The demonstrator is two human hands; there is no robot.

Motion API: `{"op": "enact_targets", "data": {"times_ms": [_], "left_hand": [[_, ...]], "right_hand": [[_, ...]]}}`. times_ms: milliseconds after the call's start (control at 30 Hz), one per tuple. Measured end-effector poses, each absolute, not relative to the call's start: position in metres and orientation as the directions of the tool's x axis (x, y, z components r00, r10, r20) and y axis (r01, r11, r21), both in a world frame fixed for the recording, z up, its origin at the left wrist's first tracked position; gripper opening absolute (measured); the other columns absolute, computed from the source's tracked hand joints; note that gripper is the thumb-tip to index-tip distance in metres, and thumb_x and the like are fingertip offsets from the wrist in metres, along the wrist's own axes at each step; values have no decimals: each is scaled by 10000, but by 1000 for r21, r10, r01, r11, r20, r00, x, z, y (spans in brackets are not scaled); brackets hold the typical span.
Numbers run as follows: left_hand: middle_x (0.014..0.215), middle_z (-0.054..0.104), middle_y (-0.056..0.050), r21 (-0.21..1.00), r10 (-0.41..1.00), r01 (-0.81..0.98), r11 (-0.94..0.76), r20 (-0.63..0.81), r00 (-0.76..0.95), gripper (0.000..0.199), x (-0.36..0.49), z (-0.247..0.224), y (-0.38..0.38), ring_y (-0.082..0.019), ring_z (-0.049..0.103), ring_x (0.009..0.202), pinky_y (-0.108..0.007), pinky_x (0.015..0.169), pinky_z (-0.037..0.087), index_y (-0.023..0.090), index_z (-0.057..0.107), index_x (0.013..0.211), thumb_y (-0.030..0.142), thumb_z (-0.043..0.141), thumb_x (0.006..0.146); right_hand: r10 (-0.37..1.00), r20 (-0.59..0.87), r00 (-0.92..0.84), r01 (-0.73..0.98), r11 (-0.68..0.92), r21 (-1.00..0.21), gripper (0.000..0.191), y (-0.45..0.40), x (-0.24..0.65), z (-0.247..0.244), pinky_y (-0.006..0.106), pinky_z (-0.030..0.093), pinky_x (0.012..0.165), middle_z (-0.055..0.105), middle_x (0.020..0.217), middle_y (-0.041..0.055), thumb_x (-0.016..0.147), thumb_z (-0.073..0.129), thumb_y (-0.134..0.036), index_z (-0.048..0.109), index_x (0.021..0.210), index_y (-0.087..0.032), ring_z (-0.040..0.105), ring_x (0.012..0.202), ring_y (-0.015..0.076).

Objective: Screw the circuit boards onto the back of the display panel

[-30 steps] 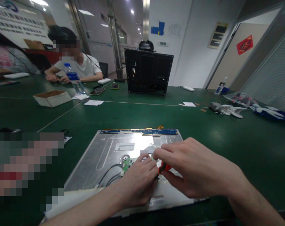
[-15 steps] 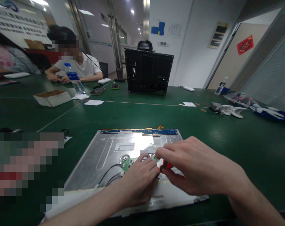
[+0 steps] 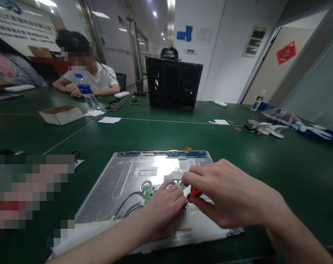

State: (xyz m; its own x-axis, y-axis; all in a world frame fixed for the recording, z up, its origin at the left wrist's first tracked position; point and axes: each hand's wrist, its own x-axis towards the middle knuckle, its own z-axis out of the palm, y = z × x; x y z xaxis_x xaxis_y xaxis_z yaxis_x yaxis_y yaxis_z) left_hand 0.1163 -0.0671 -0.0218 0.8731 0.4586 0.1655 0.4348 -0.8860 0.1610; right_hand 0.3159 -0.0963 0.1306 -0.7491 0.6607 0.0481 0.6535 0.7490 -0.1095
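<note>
A metal display panel (image 3: 100,198) lies flat on the green table, with a blue circuit strip (image 3: 144,154) along its far edge. My right hand (image 3: 224,194) pinches a red and black tool handle (image 3: 194,193) over the panel's middle. Beside it, my left hand (image 3: 166,207) rests low on the panel with fingers drawn together; whatever lies under those fingertips is hidden. A green circuit board (image 3: 148,191) shows just past my left hand, and black cables (image 3: 128,201) curve away to its left.
A black monitor frame (image 3: 174,84) stands upright on the table (image 3: 155,134). At the left are an open box (image 3: 62,115) and a water bottle (image 3: 86,91), with people seated behind. White gloves (image 3: 270,129) and bagged items (image 3: 283,115) lie at the right.
The red and black handle has turned slightly within my right hand's fingers. My left hand has barely moved. Across the table, a seated person's hands have shifted a little.
</note>
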Motion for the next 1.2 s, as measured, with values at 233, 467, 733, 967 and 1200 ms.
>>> {"op": "enact_targets", "data": {"times_ms": [233,467,733,967,1200], "left_hand": [[1138,670,-112,166,447,421,-892,177,877,282,116,-22,-67,-292,593,1099,-474,1059,337,185,594,1119,196,577,838],[1124,672,-114,173,455,426,-888,196,869,295,116,-19,-68,-300,600,1081,-477,1046,345,183,594,1115,186,596,820],[1107,687,-107,193,457,421,-886,216,863,281,116,-21,-67,-294,611,1068,-463,1035,355,197,591,1127,189,591,846],[1058,685,-102,199,446,408,-891,219,867,208,116,-17,-67,-282,617,1019,-462,1011,371,193,590,1049,185,581,841],[983,665,-85,259,465,412,-874,194,864,207,117,-4,-71,-268,603,929,-469,996,368,177,588,961,183,594,754]], "right_hand": [[670,74,-739,667,743,-58,22,-92,313,126,282,231,538,660,785,-13,928,524,-229,535,925,-210,516,606,136],[682,44,-730,678,731,-81,52,-94,313,130,282,247,539,670,837,4,891,566,-227,554,936,-204,544,654,143],[662,68,-747,658,750,-73,38,-92,315,128,293,255,550,647,810,-7,901,502,-194,538,912,-202,511,633,136],[653,88,-752,646,757,-97,26,-93,317,130,283,260,570,630,786,-16,897,519,-184,534,888,-204,487,630,126],[696,80,-713,691,718,-86,36,-94,323,134,279,253,564,662,811,-3,892,560,-171,543,886,-202,525,642,119]]}}
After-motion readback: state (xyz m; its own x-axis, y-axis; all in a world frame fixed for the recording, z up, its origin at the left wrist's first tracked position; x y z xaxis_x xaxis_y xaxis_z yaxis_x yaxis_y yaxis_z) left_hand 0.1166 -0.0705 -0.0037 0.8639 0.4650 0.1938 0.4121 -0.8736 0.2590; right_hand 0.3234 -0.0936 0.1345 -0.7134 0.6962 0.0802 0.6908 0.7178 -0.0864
